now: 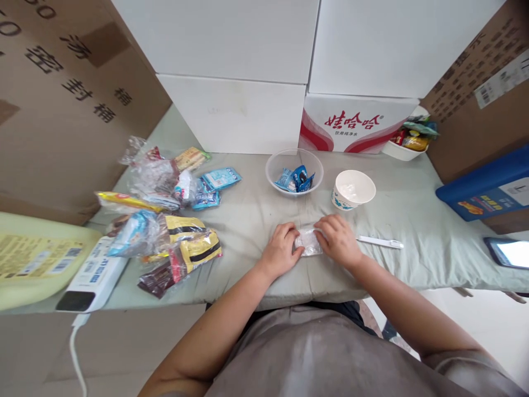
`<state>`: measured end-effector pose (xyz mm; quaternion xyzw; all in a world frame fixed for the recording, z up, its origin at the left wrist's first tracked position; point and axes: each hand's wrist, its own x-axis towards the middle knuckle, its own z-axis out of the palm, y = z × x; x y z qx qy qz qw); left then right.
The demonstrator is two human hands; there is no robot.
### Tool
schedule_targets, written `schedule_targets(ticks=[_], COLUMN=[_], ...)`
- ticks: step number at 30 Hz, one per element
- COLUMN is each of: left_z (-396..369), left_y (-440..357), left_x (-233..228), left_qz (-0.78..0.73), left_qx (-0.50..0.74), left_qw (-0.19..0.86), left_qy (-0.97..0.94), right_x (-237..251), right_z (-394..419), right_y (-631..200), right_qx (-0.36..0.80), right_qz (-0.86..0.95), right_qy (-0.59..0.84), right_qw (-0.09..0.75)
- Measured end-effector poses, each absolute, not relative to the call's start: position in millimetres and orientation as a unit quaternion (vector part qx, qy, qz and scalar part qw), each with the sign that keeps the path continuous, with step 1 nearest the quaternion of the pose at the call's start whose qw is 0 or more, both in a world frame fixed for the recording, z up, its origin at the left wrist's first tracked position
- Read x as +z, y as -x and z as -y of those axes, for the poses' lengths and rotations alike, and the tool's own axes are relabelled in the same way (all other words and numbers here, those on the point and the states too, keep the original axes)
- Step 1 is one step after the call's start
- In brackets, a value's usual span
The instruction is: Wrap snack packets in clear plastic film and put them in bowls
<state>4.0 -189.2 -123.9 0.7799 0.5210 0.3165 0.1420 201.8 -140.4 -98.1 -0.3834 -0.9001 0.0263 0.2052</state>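
Note:
A small, shiny clear plastic packet [309, 242] lies on the cloth-covered surface in front of me. My left hand [281, 248] grips its left side with bent fingers and thumb. On the opposite side, my right hand [339, 241] has its fingers curled onto the packet's edge. Just beyond my right hand stands a white paper bowl [354, 188] with clear plastic pieces inside. A translucent plastic bowl [276, 179] holds several blue packets [301, 179]. To the right of my right hand rests a slim white tool [380, 241], perhaps a small cutter.
Several snack packets [198, 248] and plastic wrappers [155, 173] are heaped at left, beside a white corded device [96, 275] and a pale yellow jug [37, 259]. White cartons [235, 116] stand behind. At right are a blue container [483, 184], a phone [510, 252] and a filled white bowl [403, 151].

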Motion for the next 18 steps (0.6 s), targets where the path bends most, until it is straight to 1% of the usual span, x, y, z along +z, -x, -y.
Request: schedule_targets(ticks=[2, 3, 6, 9, 10, 12, 14, 15, 16, 18], left_z=[189, 190, 190, 189, 189, 188, 186, 185, 184, 183], left_y=[-3, -2, 3, 9, 10, 11, 11, 10, 9, 7], left_x=[-124, -123, -123, -123, -124, -124, -124, -123, -123, -121], left_qz=[-0.517, -0.516, -0.521, -0.539, -0.542, -0.539, -0.532, -0.530, -0.529, -0.528], left_qx=[0.322, 0.327, 0.360, 0.409, 0.415, 0.411, 0.393, 0.384, 0.375, 0.358], left_qw=[0.141, 0.138, 0.133, 0.132, 0.133, 0.138, 0.145, 0.149, 0.152, 0.155], left_qy=[-0.780, -0.780, -0.763, -0.725, -0.719, -0.722, -0.736, -0.742, -0.747, -0.754], right_x=[-103, -107, -116, -111, -104, -82, -54, -41, -30, -17], right_z=[154, 161, 172, 164, 158, 138, 112, 97, 81, 49], right_y=[-197, -193, -186, -194, -199, -214, -229, -234, -238, -240], right_qx=[0.059, 0.067, 0.068, 0.078, 0.080, 0.068, 0.033, 0.009, -0.008, 0.027], right_qz=[0.930, 0.935, 0.935, 0.944, 0.944, 0.927, 0.887, 0.864, 0.839, 0.799], right_qy=[0.294, 0.277, 0.293, 0.274, 0.268, 0.288, 0.369, 0.429, 0.499, 0.600], right_qw=[0.213, 0.210, 0.188, 0.166, 0.177, 0.231, 0.275, 0.263, 0.217, 0.030])
